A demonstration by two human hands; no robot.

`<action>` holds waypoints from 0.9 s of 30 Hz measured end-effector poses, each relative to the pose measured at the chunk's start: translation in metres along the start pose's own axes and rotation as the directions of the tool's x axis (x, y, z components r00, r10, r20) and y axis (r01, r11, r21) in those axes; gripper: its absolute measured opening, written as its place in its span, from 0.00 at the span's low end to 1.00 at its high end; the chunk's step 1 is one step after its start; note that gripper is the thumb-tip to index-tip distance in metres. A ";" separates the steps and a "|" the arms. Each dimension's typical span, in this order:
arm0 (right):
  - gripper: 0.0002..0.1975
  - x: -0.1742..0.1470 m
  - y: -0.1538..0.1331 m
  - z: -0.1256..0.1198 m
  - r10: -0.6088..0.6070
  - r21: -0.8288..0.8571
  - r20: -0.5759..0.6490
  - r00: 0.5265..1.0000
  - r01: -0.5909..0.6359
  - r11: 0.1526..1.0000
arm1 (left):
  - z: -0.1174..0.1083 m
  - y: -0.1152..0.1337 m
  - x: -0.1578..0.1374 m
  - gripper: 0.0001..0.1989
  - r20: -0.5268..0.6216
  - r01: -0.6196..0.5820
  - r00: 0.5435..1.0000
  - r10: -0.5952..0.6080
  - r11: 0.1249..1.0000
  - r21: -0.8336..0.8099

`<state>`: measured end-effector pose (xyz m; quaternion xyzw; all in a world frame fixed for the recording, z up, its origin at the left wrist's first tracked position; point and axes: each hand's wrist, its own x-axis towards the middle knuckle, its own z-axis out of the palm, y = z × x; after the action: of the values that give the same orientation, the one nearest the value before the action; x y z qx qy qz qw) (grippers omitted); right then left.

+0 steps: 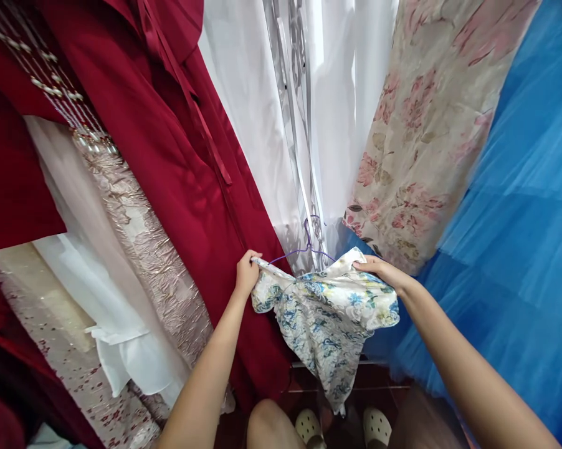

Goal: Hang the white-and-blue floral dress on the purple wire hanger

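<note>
A small floral dress (328, 318), white with blue and yellow print and short puffed sleeves, hangs spread between my hands. A thin purple hanger (308, 240) runs inside its neckline, its hook standing up above the collar. My left hand (248, 272) is closed on the left shoulder edge by the hanger's end. Thumb on top, my right hand (378, 267) pinches the right shoulder of the dress. The hanger's right end is hidden under the cloth.
Dark red garments (169, 156), white cloth with ribbons (243, 75), a pink floral dress (412, 137) and blue tulle (505, 249) hang close around. Pale embroidered garments (154, 243) hang at left. My feet in cream clogs (308, 425) stand on dark tiles (304, 378).
</note>
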<state>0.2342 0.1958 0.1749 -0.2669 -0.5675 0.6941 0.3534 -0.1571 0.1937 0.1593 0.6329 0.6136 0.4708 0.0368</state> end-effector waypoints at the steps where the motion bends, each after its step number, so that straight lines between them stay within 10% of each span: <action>1: 0.18 -0.001 -0.001 -0.001 0.015 0.007 0.006 1.000 -0.015 1.000 | 0.008 0.007 0.008 0.08 -0.011 -0.002 1.000 0.002 1.000 -0.031; 8: 0.21 -0.023 0.017 -0.014 -0.134 -0.037 -0.149 0.980 0.130 0.991 | 0.030 0.023 -0.006 0.13 0.021 0.055 0.998 -0.053 0.990 -0.127; 15: 0.20 -0.035 0.084 -0.033 -0.359 -0.310 -0.529 0.769 0.219 0.925 | 0.007 0.030 -0.072 0.14 -0.034 -0.012 0.999 0.010 0.998 -0.058; 19: 0.20 -0.026 0.065 -0.026 -0.475 -0.373 -0.551 0.686 0.307 0.875 | -0.005 0.039 -0.075 0.13 -0.141 -0.003 0.990 0.021 0.992 0.126; 22: 0.19 -0.028 0.027 0.004 -0.509 -0.413 -0.415 0.754 0.343 0.844 | -0.012 0.031 -0.066 0.10 -0.192 0.086 0.980 -0.046 0.975 0.206; 25: 0.22 -0.051 0.002 0.051 -0.404 -0.423 -0.035 0.914 0.353 0.835 | -0.011 0.013 -0.068 0.08 -0.221 0.161 0.968 -0.118 0.969 0.186; 27: 0.31 -0.074 0.004 0.077 -0.260 -0.408 0.267 0.928 0.354 0.842 | -0.002 0.005 -0.081 0.08 -0.210 0.167 0.968 -0.141 0.980 0.112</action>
<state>0.2195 0.0905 0.1854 -0.1749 -0.7806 0.5013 0.3298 -0.1391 0.1256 0.1191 0.5336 0.6905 0.4874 -0.0297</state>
